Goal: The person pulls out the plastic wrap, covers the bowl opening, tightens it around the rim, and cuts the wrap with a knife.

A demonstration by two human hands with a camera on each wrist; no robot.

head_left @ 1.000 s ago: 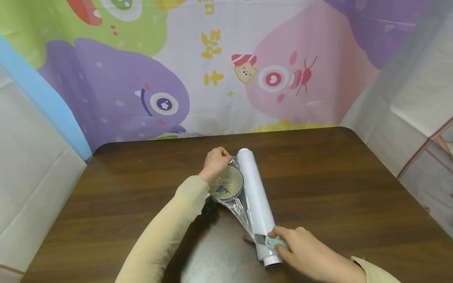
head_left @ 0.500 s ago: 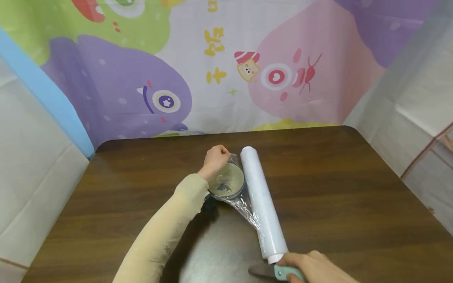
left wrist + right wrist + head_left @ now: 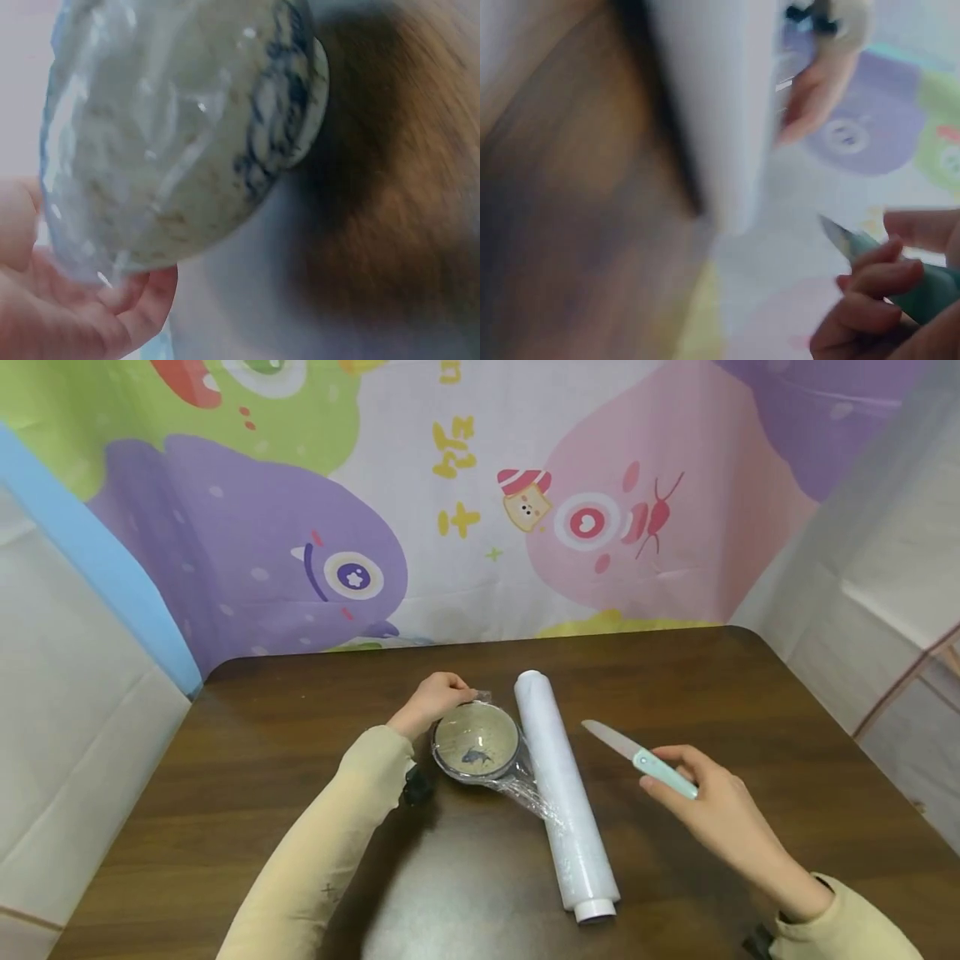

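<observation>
A round bowl (image 3: 474,727) with plastic wrap (image 3: 521,789) over its top stands near the table's middle. At its far left rim, my left hand (image 3: 435,700) pinches the wrap's edge. The left wrist view shows the bowl's blue-patterned side (image 3: 274,112) close up, with the thumb and curled fingers at the rim. From the bowl's right side, the wrap runs in a crumpled strip to the white wrap roll (image 3: 564,793). Right of the roll, my right hand (image 3: 720,814) grips a knife by its mint-green handle (image 3: 667,774). Its blade (image 3: 611,739) points up and left, apart from the wrap.
The dark wooden table (image 3: 300,718) carries the bowl and roll. A cartoon-printed cloth (image 3: 457,577) hangs behind its far edge. Pale sheets hang at the left (image 3: 75,735) and right (image 3: 862,593).
My right hand has drawn the knife off the roll's near end, then up and right. My left hand has moved slightly left. The wrap strip between bowl and roll has narrowed.
</observation>
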